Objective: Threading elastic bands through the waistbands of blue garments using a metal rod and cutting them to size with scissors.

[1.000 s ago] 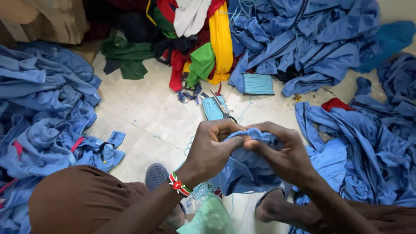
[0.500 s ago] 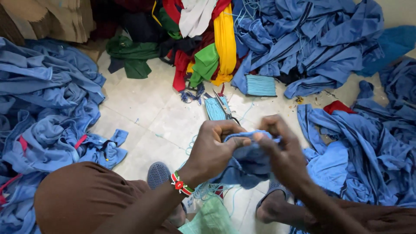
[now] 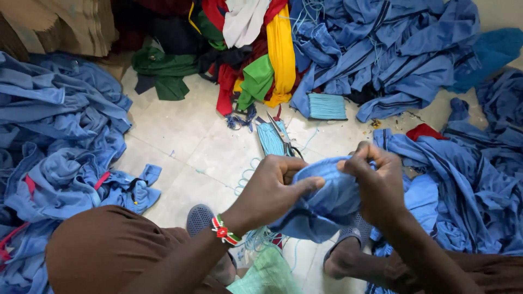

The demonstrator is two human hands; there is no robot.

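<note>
Blue garment [image 3: 321, 204], bunched and crumpled, held up above tiled floor, top edge pinched taut

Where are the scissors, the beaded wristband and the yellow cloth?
scissors [image 3: 281, 136]: head view, on the blades.
beaded wristband [image 3: 224, 231]: head view, on the beads.
yellow cloth [image 3: 281, 54]: head view, mid-fold.

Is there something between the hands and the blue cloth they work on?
Nothing visible. Both the left hand and the right hand already grip the blue cloth directly, above the tiled floor.
</note>
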